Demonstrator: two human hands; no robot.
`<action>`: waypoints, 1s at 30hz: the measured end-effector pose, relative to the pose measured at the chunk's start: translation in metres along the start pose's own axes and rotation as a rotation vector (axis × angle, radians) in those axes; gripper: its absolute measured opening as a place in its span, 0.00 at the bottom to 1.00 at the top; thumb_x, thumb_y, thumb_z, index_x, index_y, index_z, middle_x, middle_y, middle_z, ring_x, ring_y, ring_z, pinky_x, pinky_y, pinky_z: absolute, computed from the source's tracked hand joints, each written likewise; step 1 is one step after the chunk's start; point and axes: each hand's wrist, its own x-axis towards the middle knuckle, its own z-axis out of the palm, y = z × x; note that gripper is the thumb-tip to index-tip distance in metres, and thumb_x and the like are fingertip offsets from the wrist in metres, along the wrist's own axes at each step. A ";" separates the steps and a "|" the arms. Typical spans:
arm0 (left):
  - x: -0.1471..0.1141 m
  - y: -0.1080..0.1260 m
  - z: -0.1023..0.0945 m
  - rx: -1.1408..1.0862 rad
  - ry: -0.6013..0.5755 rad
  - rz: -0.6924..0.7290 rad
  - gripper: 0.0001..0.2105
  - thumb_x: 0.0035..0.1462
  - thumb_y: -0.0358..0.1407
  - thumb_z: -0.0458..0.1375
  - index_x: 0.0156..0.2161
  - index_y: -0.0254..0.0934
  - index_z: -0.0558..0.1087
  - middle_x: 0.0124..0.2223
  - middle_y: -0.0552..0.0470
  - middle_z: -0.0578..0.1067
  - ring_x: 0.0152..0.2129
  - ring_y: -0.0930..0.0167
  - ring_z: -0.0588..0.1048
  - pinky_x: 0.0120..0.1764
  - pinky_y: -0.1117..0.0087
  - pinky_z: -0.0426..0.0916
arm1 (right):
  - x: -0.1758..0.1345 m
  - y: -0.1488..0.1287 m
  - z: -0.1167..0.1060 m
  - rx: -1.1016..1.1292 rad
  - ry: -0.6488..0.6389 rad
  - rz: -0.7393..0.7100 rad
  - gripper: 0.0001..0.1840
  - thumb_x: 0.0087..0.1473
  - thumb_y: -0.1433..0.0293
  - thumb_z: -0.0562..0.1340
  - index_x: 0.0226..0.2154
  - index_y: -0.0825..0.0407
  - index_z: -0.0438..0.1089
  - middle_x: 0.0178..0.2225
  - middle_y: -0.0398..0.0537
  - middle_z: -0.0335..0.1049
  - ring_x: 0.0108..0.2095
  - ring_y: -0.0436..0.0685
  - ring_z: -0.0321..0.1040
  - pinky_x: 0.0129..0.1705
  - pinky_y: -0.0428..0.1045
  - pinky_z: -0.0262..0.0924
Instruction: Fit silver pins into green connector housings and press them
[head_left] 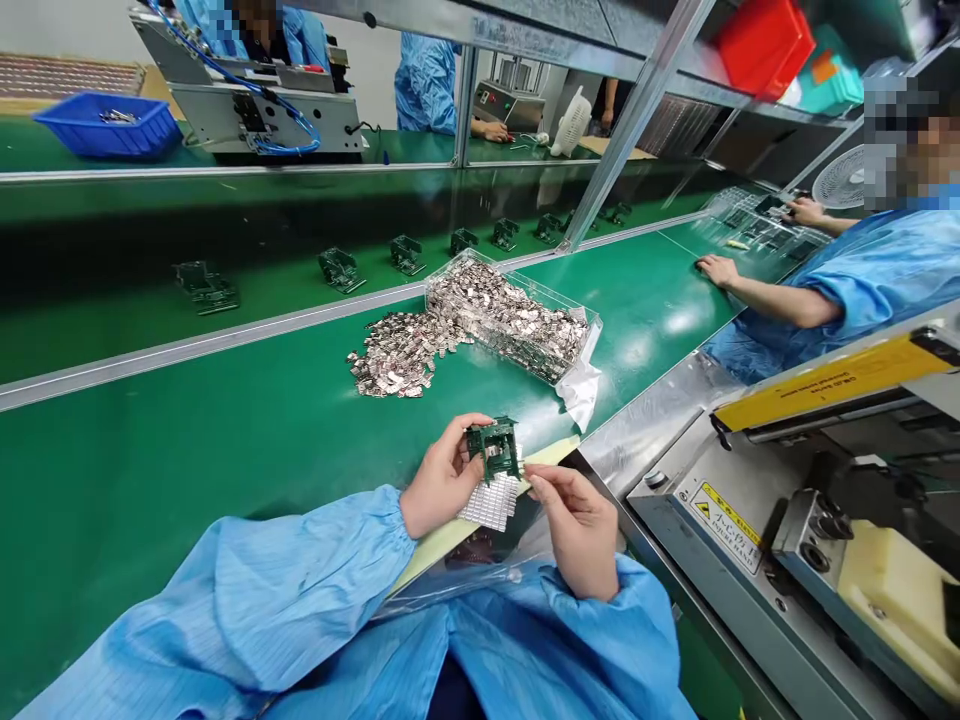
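My left hand [444,482] grips a dark green plastic frame [495,450] with an opening in its middle. My right hand [579,525] is closed in a pinch at the frame's right edge; whatever lies between its fingertips is too small to make out. Just under the frame shows a silvery sheet with a grid pattern [491,503], partly covered by the frame and my left hand. Beyond my hands, a pile of small shiny metal pieces [394,355] lies on the green bench [300,440], spilling from a clear plastic box [589,345] full of the same pieces.
Similar green frames [339,270] stand spaced along the strip behind the metal rail [285,335]. A slanted metal post [637,125] rises past the box. Close on my right is a machine with a warning label [726,525]. Further right, a co-worker's hand [718,270] rests on the bench.
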 end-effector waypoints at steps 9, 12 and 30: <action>-0.005 0.005 0.005 -0.054 0.001 0.001 0.18 0.61 0.41 0.56 0.54 0.39 0.62 0.42 0.47 0.73 0.37 0.69 0.74 0.41 0.69 0.69 | 0.007 0.006 0.053 -0.068 0.237 -0.130 0.07 0.52 0.64 0.65 0.28 0.50 0.75 0.50 0.52 0.67 0.50 0.61 0.65 0.52 0.56 0.59; -0.008 0.007 0.008 -0.042 0.037 0.000 0.18 0.61 0.40 0.55 0.54 0.39 0.62 0.44 0.46 0.72 0.36 0.69 0.73 0.40 0.69 0.69 | 0.007 0.006 0.061 -0.088 0.263 -0.119 0.08 0.53 0.63 0.64 0.28 0.51 0.74 0.54 0.53 0.64 0.53 0.63 0.63 0.54 0.57 0.57; -0.020 0.008 0.019 -0.126 0.158 0.006 0.15 0.60 0.37 0.56 0.51 0.39 0.62 0.44 0.48 0.71 0.33 0.73 0.72 0.36 0.73 0.68 | 0.001 0.002 0.085 0.175 0.299 -0.088 0.09 0.57 0.64 0.62 0.30 0.51 0.66 0.59 0.54 0.58 0.58 0.63 0.57 0.57 0.59 0.55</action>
